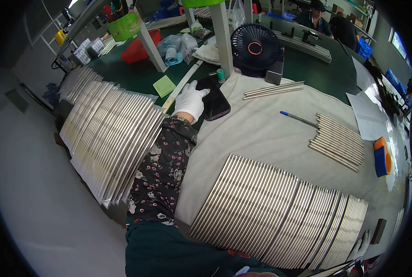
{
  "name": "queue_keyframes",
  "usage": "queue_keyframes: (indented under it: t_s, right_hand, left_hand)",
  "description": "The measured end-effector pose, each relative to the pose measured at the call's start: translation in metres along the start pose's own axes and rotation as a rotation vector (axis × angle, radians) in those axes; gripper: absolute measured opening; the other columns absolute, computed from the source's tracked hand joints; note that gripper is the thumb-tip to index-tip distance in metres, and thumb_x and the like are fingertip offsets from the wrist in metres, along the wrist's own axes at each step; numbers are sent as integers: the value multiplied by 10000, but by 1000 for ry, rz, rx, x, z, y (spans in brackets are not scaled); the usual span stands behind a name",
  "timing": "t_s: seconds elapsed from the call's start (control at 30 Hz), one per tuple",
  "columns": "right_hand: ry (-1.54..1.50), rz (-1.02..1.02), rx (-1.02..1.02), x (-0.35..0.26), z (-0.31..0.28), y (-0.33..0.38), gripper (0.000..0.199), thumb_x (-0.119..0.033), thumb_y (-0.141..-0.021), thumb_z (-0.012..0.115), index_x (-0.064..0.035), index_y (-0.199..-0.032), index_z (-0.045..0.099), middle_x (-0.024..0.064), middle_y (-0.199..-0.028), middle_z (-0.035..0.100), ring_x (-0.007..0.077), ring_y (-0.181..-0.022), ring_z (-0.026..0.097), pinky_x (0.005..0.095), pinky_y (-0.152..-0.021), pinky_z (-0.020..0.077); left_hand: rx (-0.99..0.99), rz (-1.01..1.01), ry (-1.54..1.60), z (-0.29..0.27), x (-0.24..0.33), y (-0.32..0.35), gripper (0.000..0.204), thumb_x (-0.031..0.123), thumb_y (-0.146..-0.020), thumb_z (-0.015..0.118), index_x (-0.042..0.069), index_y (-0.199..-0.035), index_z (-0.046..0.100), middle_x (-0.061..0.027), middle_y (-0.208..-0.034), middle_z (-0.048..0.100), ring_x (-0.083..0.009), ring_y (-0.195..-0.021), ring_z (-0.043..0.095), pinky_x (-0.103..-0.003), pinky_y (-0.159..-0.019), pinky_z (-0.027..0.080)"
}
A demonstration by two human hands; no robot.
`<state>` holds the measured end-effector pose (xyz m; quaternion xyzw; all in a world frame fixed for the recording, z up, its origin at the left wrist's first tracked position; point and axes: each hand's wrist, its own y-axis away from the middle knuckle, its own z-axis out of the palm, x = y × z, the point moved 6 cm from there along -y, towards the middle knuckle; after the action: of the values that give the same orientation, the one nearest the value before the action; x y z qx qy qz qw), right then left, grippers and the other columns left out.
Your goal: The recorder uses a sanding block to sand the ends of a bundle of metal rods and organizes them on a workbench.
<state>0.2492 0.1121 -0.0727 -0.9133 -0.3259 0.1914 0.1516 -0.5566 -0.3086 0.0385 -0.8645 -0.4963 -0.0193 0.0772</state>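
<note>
Fingers (pixel 197 88) of the gloved left hand (pixel 189 101) lie spread and flat on a dark phone (pixel 215 104), holding nothing, with metal rods (pixel 272 89) beyond the fingertips, while the right hand (pixel 361 245), low beside the rod rows (pixel 279 217), is too hidden to tell.

Phone (pixel 215 102) behind rod row (pixel 279 214), bagged rods (pixel 113 134) left, fan (pixel 255 47) perhaps farthest

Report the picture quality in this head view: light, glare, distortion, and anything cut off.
Head view: bright, even overhead light; the metal rods glint but stay sharp. Fisheye bends the workbench edge and leaves black corners. The gloved left hand on the dark phone is crisp and casts little shadow; the right hand is half hidden at the lower rim. Far background people look small and soft.
</note>
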Motion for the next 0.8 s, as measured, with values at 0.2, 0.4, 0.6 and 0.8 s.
queue_keyframes:
  t_s: [0.2,0.4,0.6,0.8]
  right_hand:
    - [-117,-36,122,8,2,4,390,-122,-977,546,81,-1305,602,264,-1425,530,404,-1331,482,465,-1162,338]
    - [-137,48,101,-8,-6,-2,396,-129,-980,540,81,-1311,597,265,-1415,540,400,-1330,484,464,-1163,336]
    - [-12,256,-89,-93,-31,-7,407,-140,-986,535,76,-1327,587,262,-1429,530,392,-1349,469,461,-1179,316]
    - [-2,286,-105,-139,-43,-18,418,-148,-990,525,73,-1341,575,262,-1465,496,392,-1375,442,461,-1190,300]
  left_hand:
    - [-5,-14,7,-1,2,1,637,-67,-819,518,297,-1317,672,-154,-1575,397,-323,-1452,379,-396,-1167,358]
    - [-14,-18,21,2,2,1,626,-57,-836,525,305,-1328,664,-146,-1570,405,-325,-1445,387,-415,-1159,364]
    - [-45,10,-34,5,4,2,549,26,-864,574,314,-1324,655,-132,-1554,389,-340,-1453,359,-479,-1098,416]
    - [-55,-24,10,1,7,4,613,-42,-859,538,315,-1345,652,-137,-1599,366,-331,-1486,325,-451,-1157,352]
